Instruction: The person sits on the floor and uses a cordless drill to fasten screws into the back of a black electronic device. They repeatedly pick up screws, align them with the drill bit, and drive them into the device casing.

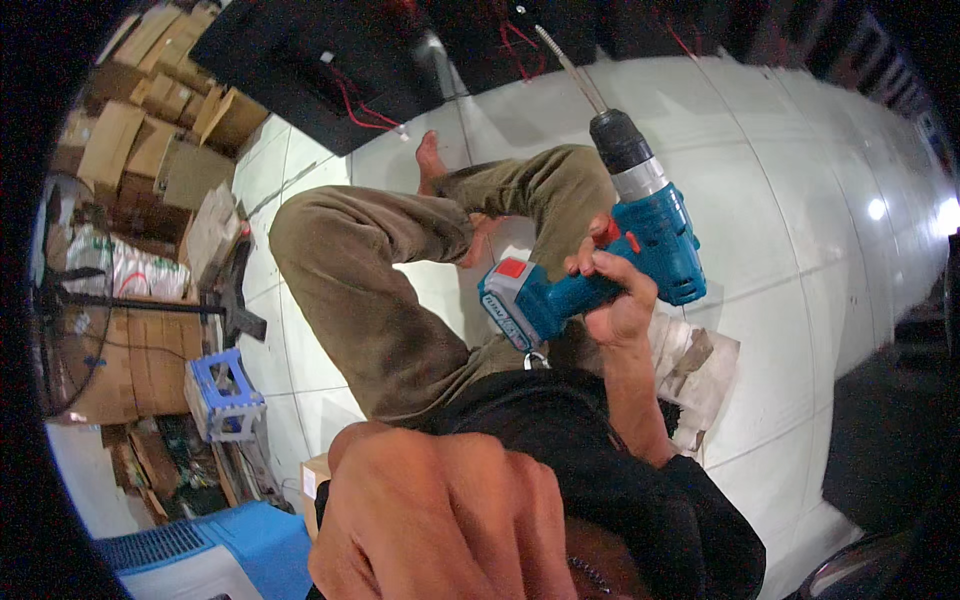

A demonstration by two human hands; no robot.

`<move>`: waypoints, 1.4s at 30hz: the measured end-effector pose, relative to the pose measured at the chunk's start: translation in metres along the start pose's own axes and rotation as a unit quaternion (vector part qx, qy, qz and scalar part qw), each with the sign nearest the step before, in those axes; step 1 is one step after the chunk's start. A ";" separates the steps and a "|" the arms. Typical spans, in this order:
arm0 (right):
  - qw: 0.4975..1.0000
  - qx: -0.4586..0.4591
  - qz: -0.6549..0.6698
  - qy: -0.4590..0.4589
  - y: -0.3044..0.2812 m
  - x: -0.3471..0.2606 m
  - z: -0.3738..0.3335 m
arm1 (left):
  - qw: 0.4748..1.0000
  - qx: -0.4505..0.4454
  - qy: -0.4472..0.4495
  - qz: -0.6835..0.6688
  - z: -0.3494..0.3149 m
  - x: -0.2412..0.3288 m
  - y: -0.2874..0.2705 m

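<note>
My right hand (620, 290) is wrapped round the handle of a teal cordless drill (650, 240), its fingers by the red trigger. The drill is tilted, with its black chuck (620, 140) pointing away from me. A long, thin spiral bit (572, 70) sticks out of the chuck toward the dark panels. At the handle's lower end sits a battery (515, 300) with a red patch. Close to the camera, my left hand (440, 515) is curled with its knuckles up; its fingertips are hidden, and whatever they hold cannot be seen.
Black panels (300, 75) with red wires (360, 110) stand ahead on the white tiled floor (770, 260). Stacked cardboard boxes (110, 140), a blue-and-white step stool (225, 395) and a blue-and-white appliance (230, 540) line the left. Crumpled packaging (700, 370) lies by my right side.
</note>
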State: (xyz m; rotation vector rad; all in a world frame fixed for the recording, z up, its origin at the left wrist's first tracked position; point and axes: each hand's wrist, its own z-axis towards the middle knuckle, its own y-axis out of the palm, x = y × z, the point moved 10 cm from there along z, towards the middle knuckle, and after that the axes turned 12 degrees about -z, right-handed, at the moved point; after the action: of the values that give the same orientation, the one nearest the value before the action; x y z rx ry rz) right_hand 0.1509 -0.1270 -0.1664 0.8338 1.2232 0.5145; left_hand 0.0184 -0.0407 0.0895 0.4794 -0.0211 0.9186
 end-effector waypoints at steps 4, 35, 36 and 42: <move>0.987 0.075 -0.106 0.093 0.022 -0.003 -0.033 | 0.949 0.231 0.206 -0.052 -0.007 0.094 -0.009; 0.985 -0.023 -0.057 0.160 0.025 0.042 -0.003 | 0.929 0.316 0.168 0.092 -0.059 0.083 -0.030; 0.986 -0.019 -0.059 0.154 0.024 0.041 0.000 | 0.929 0.321 0.149 0.105 -0.058 0.089 -0.033; 0.988 -0.023 -0.040 0.144 0.019 0.047 0.018 | 0.949 0.276 0.003 0.154 -0.060 0.104 -0.059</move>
State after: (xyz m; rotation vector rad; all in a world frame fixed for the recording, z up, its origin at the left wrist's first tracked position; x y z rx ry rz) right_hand 0.1834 -0.0857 -0.1781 0.6829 1.4979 0.6110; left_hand 0.1166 0.0321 0.0352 1.0144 0.1757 1.2357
